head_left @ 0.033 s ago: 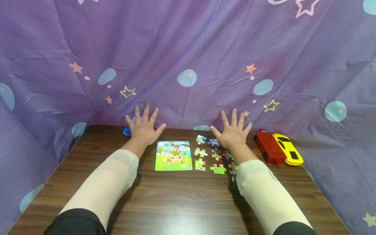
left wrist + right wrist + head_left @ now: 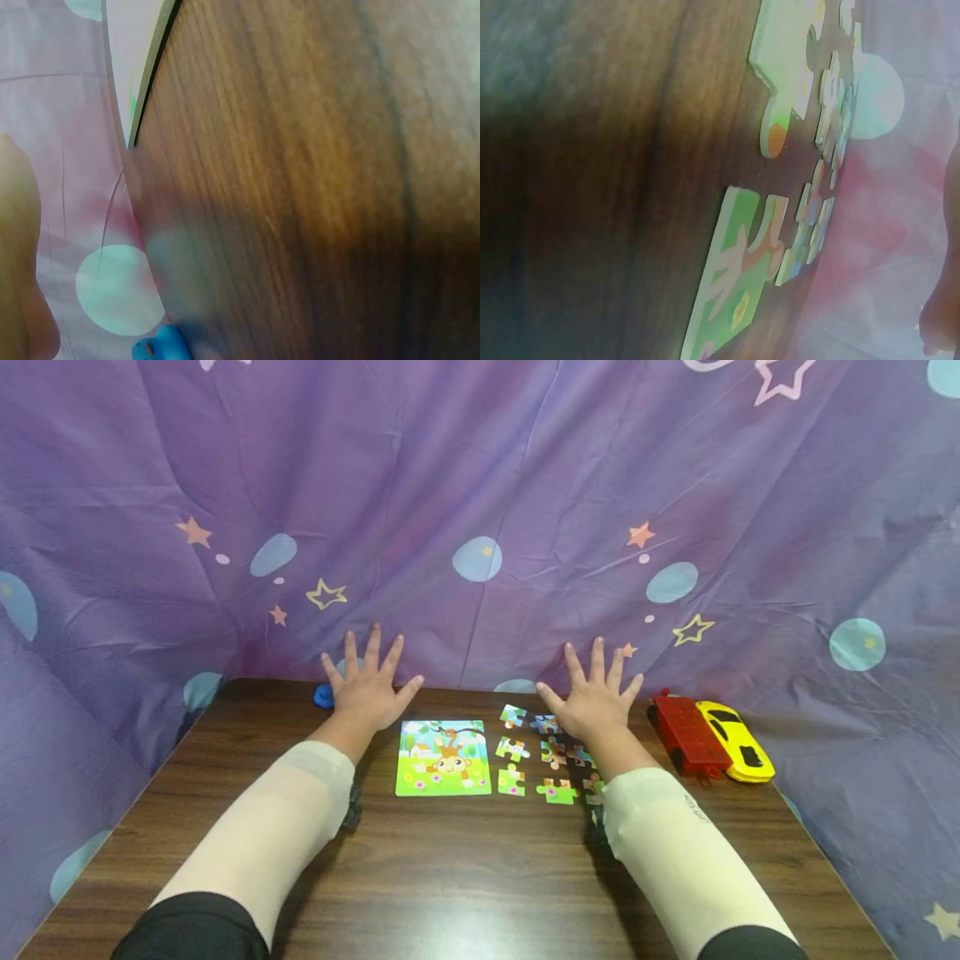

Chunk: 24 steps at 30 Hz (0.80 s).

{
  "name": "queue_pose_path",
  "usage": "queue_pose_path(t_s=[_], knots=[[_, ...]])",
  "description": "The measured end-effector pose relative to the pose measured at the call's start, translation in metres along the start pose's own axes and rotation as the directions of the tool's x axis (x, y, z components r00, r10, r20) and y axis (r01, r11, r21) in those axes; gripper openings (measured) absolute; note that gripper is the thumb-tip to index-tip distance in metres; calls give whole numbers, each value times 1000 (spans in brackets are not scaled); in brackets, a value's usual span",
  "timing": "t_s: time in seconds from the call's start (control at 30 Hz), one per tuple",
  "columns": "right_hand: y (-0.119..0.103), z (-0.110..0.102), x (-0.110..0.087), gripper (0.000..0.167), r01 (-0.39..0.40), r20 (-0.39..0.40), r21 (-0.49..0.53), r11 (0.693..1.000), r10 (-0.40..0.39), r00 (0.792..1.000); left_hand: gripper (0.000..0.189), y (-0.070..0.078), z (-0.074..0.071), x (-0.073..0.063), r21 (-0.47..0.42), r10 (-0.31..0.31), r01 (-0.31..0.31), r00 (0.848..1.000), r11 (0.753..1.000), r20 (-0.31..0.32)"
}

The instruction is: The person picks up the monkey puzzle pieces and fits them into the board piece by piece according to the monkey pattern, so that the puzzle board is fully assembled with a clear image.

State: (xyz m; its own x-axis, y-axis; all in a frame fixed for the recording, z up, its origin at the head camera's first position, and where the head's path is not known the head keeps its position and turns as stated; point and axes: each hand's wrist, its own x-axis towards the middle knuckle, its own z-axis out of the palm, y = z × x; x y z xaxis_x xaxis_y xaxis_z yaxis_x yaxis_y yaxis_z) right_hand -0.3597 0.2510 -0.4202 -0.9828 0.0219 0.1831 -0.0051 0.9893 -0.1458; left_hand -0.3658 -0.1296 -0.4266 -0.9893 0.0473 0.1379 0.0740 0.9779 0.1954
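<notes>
Puzzle pieces (image 2: 553,752) lie flat on the wooden table (image 2: 450,860), at 3 o'clock from the monkey card (image 2: 444,768), so take that card as the middle of the clock. Neither hand's got hold of anything: the left hand (image 2: 366,696) is off at 10 with fingers fanned out straight, and the right hand (image 2: 592,706) is between 2 and 3, same spread, with that wrist partly blocking the layout. Can't tell if either palm actually touches the table.

Tips, just my opinion. I'd ease the right hand a little farther out toward 3 first, stopping short of the red toy (image 2: 690,735) and the yellow car (image 2: 735,739) beside it, so the covered pieces can be seen. Then I'd go in with thumb and index only; a fully spread hand would probably drag neighbours along. The right wrist cam shows the pieces have some edge to them, so pinch the sides instead of pressing on top, cause thin stuff like this tends to slide. Left fingertips could steady the card's 9 o'clock edge, just don't knock the blue thing (image 2: 323,696) out at 10.
</notes>
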Motion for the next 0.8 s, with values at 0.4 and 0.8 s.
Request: queue_pose_path(t_s=[0.4,0.8], knots=[[-1,3,0,98,-5,12,39,999,4,1000,86,-3,-6,-6,21,42,-42,999,999,10],[-19,3,-7,103,125,89,87,988,-132,987,84,-1,-13,-20,-83,100,-97,994,992,34]])
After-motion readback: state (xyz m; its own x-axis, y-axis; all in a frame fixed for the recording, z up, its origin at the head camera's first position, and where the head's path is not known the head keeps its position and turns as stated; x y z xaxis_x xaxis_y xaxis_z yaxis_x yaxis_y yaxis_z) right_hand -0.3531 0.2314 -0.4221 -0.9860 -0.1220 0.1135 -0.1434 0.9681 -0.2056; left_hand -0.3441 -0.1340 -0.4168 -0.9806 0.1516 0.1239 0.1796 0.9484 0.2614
